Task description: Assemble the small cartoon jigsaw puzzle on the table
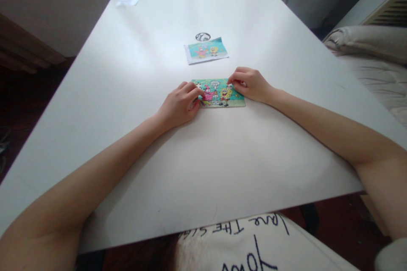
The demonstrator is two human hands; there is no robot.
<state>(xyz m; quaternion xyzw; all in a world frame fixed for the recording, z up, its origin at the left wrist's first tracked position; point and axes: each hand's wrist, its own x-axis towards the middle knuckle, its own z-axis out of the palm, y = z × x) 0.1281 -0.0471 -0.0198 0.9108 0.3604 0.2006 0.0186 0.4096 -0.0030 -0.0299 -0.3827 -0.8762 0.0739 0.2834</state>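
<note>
A small jigsaw puzzle (215,94) with pink, pale and yellow cartoon figures on teal lies flat on the white table. At its left edge is my left hand (181,102), fingers bent and closed towards the thumb. A small teal bit that looks like a puzzle piece shows at those fingertips. My right hand (251,82) rests over the puzzle's upper right corner with its fingers curled in a pinch. Whatever lies between them is too small to make out, though a whitish spot shows by the fingertips.
Beyond the puzzle lies a paper sheet (208,50) printed with a similar picture. Behind it is a round black-and-white mark (202,37) on the table (143,186). A clear or white scrap (127,2) is near the far left corner. A cushioned seat (372,59) stands at right.
</note>
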